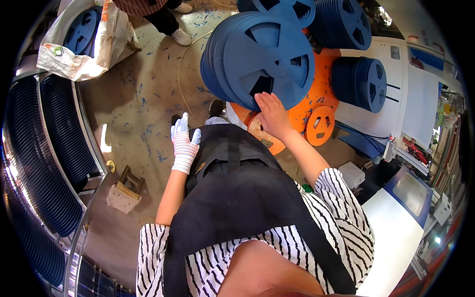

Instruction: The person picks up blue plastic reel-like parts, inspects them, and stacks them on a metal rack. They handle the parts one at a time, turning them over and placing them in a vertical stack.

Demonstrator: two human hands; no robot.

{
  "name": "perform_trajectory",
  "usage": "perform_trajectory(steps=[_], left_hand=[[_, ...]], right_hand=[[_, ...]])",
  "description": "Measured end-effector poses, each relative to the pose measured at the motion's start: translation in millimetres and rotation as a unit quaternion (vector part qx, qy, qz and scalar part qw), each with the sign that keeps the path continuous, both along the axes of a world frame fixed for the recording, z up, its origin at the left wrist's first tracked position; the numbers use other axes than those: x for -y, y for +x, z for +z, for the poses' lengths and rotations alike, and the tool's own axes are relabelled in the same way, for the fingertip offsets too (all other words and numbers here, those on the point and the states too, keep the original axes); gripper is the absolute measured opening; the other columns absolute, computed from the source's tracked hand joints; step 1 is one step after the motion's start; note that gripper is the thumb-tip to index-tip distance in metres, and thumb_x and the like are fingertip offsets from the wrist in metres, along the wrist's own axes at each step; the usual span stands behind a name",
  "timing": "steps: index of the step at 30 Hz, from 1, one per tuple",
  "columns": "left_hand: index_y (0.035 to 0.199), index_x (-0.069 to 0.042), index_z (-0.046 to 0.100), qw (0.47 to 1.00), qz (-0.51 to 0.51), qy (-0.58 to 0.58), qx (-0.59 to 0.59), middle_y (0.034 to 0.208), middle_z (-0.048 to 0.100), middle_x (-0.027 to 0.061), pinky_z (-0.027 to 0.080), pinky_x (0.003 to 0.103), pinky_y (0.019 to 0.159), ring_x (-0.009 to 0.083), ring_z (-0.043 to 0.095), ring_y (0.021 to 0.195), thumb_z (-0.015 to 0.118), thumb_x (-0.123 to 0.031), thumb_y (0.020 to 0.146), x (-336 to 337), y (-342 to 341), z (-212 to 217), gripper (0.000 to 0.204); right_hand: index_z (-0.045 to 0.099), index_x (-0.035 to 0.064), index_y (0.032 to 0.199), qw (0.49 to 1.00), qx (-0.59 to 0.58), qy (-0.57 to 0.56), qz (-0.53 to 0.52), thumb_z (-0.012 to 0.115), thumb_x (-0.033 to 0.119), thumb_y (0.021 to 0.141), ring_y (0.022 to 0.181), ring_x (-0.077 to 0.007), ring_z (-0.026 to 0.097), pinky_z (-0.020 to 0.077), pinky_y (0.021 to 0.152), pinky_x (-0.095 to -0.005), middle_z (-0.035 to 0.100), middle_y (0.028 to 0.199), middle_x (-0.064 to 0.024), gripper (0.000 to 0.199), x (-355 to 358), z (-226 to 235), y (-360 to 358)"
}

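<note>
At 12 o'clock, a large stack of blue discs (246,58) appears to stand on an orange surface (320,89). The bare right hand (273,116), fingers together, seems to touch its near edge, gripping nothing. The gloved left hand (184,146), at 9 o'clock, hangs apart, visibly holding nothing. The discs already stand piled, none lifted off; what is left can't be told. Three more blue stacks (354,84) sit between 12 and 2 o'clock; two orange discs (311,131), around 2.
</note>
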State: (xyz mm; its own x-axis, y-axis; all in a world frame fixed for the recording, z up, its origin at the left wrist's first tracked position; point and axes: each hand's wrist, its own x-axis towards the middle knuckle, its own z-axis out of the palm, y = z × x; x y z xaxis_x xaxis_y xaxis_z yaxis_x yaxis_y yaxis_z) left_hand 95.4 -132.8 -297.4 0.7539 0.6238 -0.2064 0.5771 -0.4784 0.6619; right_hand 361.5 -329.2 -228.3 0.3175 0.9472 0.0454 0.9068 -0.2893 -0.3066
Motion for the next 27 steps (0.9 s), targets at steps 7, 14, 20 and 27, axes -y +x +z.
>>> perform_trajectory(steps=[7,14,20,27], left_hand=[[0.144,-0.008,0.042,0.999,-0.021,0.007,0.031,0.134,0.053,0.024,0.032,0.049,0.111,0.0421,0.047,0.126,0.069,-0.023,0.083,1,24,1,0.069],[0.144,-0.01,0.044,1.0,-0.012,-0.024,0.017,0.132,0.054,0.0248,0.034,0.049,0.111,0.0426,0.047,0.126,0.07,-0.022,0.082,7,16,4,0.068],[0.143,-0.01,0.044,0.999,0.023,-0.046,-0.004,0.131,0.055,0.025,0.035,0.048,0.11,0.0422,0.048,0.125,0.07,-0.02,0.082,15,-7,5,0.067],[0.142,-0.009,0.046,0.992,0.093,-0.078,-0.016,0.13,0.056,0.025,0.037,0.047,0.108,0.043,0.049,0.125,0.07,-0.018,0.081,31,-48,-3,0.066]], right_hand=[[0.052,-0.0023,0.119,0.978,0.009,-0.196,-0.067,0.085,0.022,0.063,0.118,-0.0366,0.052,0.0383,0.106,-0.0465,0.058,0.118,-0.0188,0.069,-36,2,-7],[0.056,-0.0046,0.118,0.961,-0.108,-0.25,-0.048,0.082,0.021,0.064,0.115,-0.0374,0.057,0.0471,0.098,-0.0405,0.061,0.119,-0.0223,0.065,-49,-20,26],[0.053,-0.0039,0.129,0.893,-0.172,-0.411,-0.053,0.085,0.031,0.057,0.116,-0.0387,0.057,0.0485,0.099,-0.0403,0.057,0.127,-0.0258,0.085,-74,-31,35],[0.052,-0.0018,0.131,0.931,-0.115,-0.309,-0.158,0.082,0.028,0.062,0.121,-0.04,0.052,0.0474,0.099,-0.0422,0.051,0.134,-0.0265,0.081,-74,-47,18]])
